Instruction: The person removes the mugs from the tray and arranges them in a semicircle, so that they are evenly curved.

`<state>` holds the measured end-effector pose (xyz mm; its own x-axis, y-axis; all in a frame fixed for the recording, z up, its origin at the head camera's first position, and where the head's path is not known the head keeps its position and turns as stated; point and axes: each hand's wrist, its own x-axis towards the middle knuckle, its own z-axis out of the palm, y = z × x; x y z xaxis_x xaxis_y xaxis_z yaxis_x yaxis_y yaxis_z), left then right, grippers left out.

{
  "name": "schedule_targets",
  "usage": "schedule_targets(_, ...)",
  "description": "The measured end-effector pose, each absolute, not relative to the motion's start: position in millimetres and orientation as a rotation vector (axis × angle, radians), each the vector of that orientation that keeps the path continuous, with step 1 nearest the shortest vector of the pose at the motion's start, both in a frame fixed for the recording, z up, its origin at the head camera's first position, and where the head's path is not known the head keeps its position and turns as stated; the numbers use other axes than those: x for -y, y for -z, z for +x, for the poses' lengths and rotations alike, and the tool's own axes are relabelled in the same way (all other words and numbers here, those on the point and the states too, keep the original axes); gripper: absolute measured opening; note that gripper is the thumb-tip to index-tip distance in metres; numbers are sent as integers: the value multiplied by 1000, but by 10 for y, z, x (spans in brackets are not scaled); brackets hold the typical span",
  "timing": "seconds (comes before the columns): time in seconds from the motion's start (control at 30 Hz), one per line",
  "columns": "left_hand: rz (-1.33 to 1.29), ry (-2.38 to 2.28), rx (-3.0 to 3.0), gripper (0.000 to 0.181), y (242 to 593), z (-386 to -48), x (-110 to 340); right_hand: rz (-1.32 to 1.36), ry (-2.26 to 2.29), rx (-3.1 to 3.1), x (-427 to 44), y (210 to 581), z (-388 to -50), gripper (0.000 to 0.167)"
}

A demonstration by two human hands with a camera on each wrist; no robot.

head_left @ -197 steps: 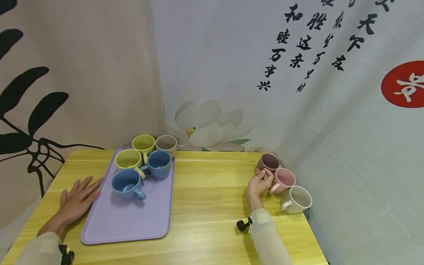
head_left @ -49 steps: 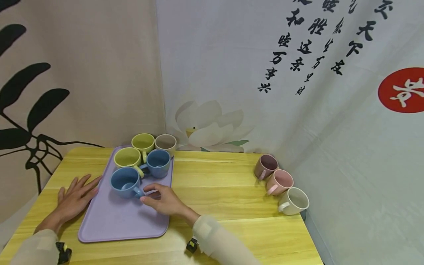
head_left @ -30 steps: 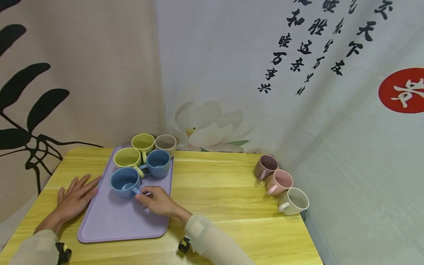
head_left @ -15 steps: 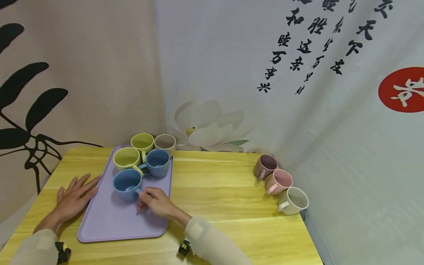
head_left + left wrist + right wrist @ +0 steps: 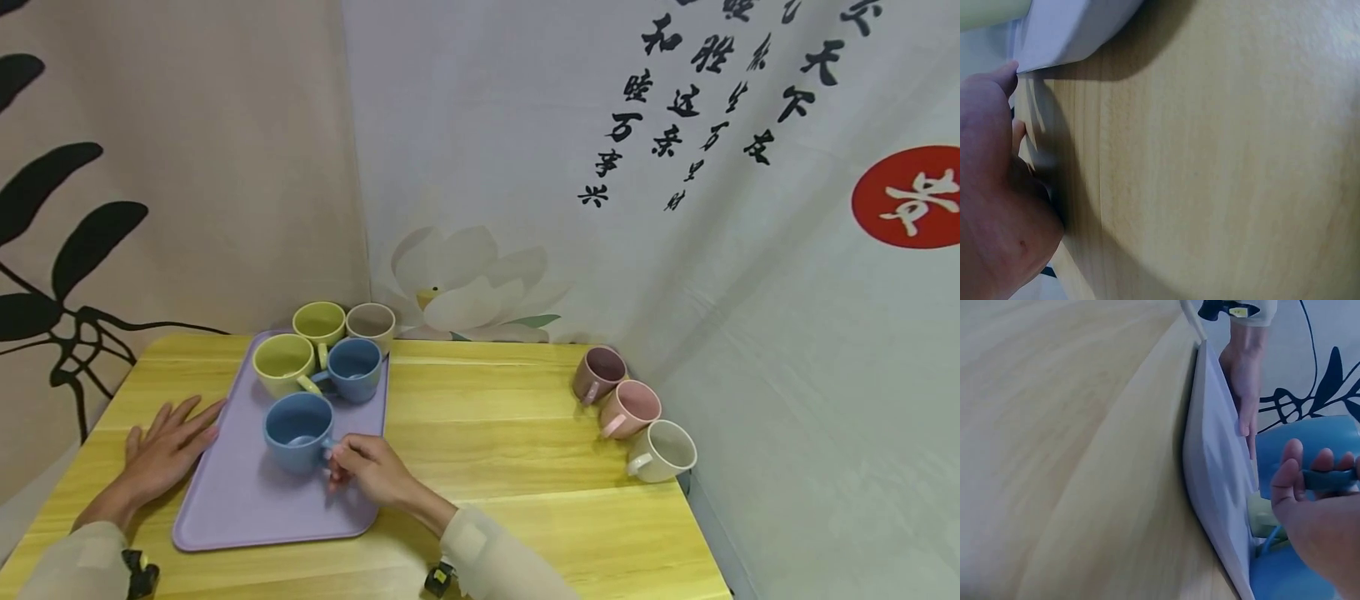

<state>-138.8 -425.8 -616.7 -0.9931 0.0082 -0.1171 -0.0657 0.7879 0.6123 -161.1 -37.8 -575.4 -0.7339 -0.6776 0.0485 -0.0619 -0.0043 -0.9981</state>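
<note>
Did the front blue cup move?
Yes. In the head view, the front blue cup has shifted right and down the picture, against the purple tray.

A yellow wood-grain table spans the lower part of the head view. A lilac tray lies flat on it, left of centre. Along its right edge, a mauve mug, a pink mug and a white mug stand upright in a slanting row, handles toward lower left.

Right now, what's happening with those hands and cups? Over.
Right fingers grip nearer blue cup by its handle. Left hand touches tray rim. Four other cups close behind.
</note>
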Motion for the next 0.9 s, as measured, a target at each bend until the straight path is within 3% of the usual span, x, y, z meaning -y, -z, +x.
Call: schedule_targets(0.9, -46, -978, -2872, 69, 6186, -1381, 4271, -860, 1932, -1833, -616, 5630, -1544, 44)
